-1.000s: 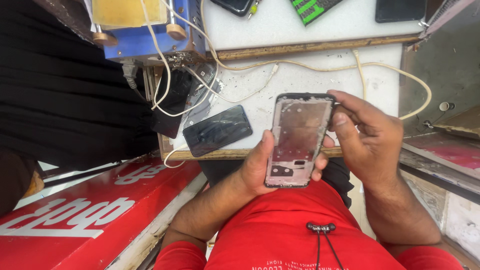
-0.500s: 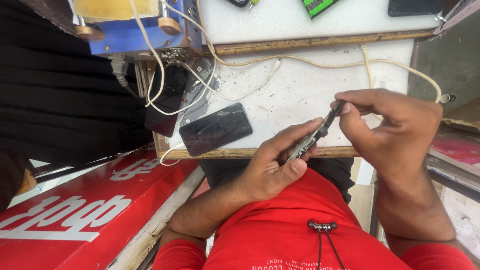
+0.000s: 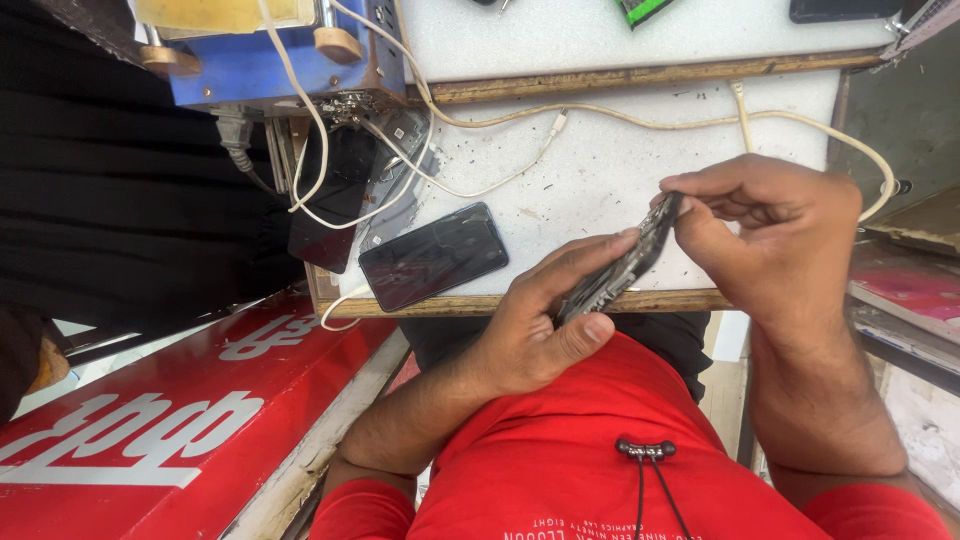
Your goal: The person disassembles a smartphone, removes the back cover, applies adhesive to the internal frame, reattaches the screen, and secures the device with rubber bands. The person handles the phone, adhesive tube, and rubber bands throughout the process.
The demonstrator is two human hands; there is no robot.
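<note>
Gripped edge-on above the white worktop (image 3: 620,170): phone frame (image 3: 625,268), lower end clamped in left hand (image 3: 535,325), upper end pinched by right hand (image 3: 770,235). Stripped down already, no screen fitted; black screen panel (image 3: 433,256) lying apart on worktop, well left.

Now turning the phone frame (image 3: 622,268) from face-up to edge-on, tilted over the worktop (image 3: 600,170) edge; left hand (image 3: 545,325) gripping lower along it, right hand (image 3: 775,235) pinching its top end, shifting rightwards.
</note>
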